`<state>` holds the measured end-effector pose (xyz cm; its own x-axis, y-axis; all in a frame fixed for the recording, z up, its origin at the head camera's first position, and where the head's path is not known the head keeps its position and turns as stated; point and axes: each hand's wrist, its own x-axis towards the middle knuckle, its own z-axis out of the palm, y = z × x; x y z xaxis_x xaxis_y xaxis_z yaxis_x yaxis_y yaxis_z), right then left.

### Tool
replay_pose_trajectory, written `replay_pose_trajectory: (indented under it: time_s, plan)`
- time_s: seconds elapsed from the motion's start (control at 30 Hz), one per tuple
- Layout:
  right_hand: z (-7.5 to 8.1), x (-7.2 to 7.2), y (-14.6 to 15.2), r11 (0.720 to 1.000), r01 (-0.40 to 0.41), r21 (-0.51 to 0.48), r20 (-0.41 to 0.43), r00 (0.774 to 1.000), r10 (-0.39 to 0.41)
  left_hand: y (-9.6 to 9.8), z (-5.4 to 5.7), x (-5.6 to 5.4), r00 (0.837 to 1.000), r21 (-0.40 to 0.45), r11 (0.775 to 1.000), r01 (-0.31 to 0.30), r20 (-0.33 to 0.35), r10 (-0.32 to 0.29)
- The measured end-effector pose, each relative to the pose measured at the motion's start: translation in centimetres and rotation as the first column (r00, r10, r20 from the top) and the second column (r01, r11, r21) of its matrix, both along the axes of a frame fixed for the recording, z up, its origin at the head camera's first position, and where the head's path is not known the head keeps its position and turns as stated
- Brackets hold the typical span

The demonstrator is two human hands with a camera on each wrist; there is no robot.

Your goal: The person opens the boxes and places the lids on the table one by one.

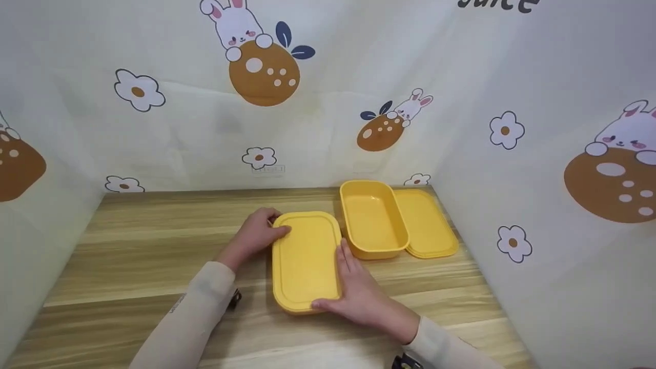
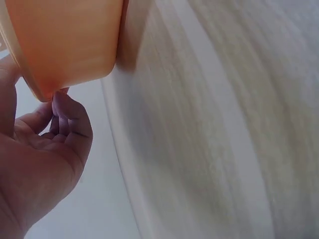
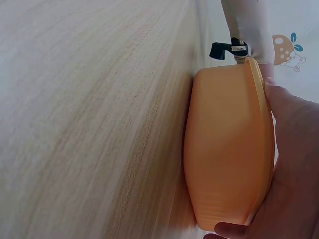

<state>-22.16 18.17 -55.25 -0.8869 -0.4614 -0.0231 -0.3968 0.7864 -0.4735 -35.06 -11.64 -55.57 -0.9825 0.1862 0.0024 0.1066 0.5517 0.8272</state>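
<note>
A yellow rectangular food container [image 1: 307, 310] stands on the wooden table with its yellow lid [image 1: 307, 261] on top. My left hand [image 1: 259, 231] is at the lid's far left corner, thumb on top and the other fingers bent at the edge. In the left wrist view, that hand [image 2: 47, 149] pinches the corner rim of the container [image 2: 70, 40]. My right hand [image 1: 361, 294] rests along the right side, fingers straight and thumb spread to the near edge. The right wrist view has this hand [image 3: 294, 174] against the rim and side of the container [image 3: 227, 144].
Just to the right stands a second yellow container [image 1: 374, 220], uncovered, with nothing inside. Beside it another yellow lid [image 1: 428, 223] lies on the table [image 1: 154, 246], partly behind that container. A patterned cloth [image 1: 179, 128] rises along the table's back and sides.
</note>
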Motion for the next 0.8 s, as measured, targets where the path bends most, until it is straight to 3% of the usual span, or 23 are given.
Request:
replay_pose_trajectory:
  time_s: [0.27,0.8]
  plan:
    - [0.19,0.08,0.05,1.000,0.011,0.025,0.022,1.000,-0.011,0.62,0.10,0.11,1.000,-0.011,1.000,-0.024,0.017,0.024]
    - [0.20,0.10,-0.08,1.000,0.005,0.016,0.021,1.000,-0.005,0.63,0.78,0.38,0.992,-0.182,0.983,0.004,-0.124,-0.028]
